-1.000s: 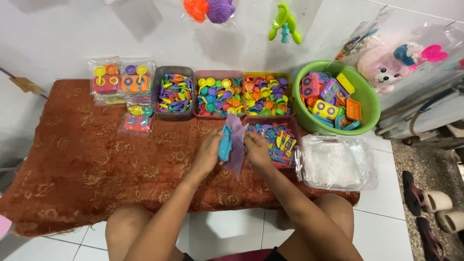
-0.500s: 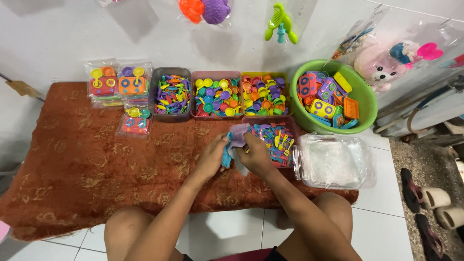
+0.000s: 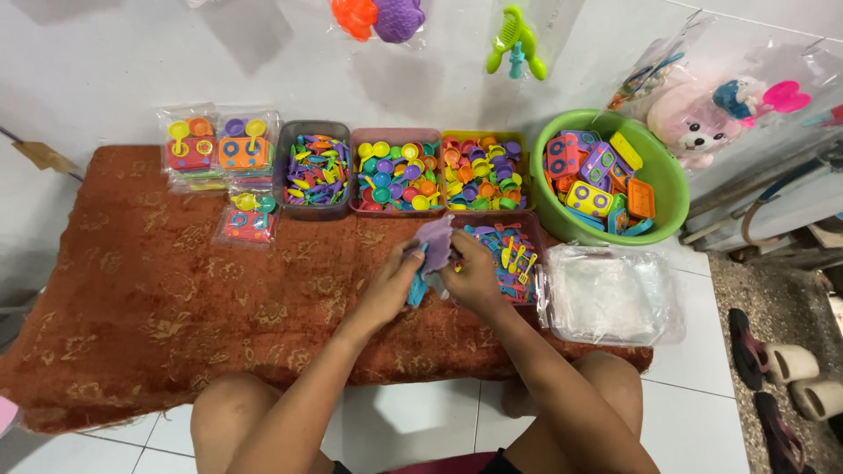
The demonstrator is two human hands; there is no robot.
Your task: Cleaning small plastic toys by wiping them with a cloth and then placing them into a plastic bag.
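1. Purple toy piece (image 3: 436,241), a flat lilac plastic part, stood between the two hands, rising above the fingertips with its long axis nearly upright and leaning slightly toward the right hand (image 3: 474,274).
2. Blue toy piece (image 3: 416,285) lay just below and left of the purple one, running along the left hand (image 3: 397,279), its lower end showing past the fingers.
3. Left-hand fingers were curled closed around the blue piece and touched the purple one's lower left edge; how tightly they pinched could not be told.
4. Right-hand fingers were closed on the purple piece's right side, the knuckles hiding the contact itself.
5. Both hands met over the red patterned cloth (image 3: 176,298), so neither was clearly nearer; the purple piece sat on the line between them.
6. Just right of the right-hand fingers lay a tray of mixed small parts (image 3: 514,254); beyond the fingers stood three bins of coloured pieces (image 3: 399,175); farther right, a green basin (image 3: 667,189) and a clear bag stack (image 3: 610,294).
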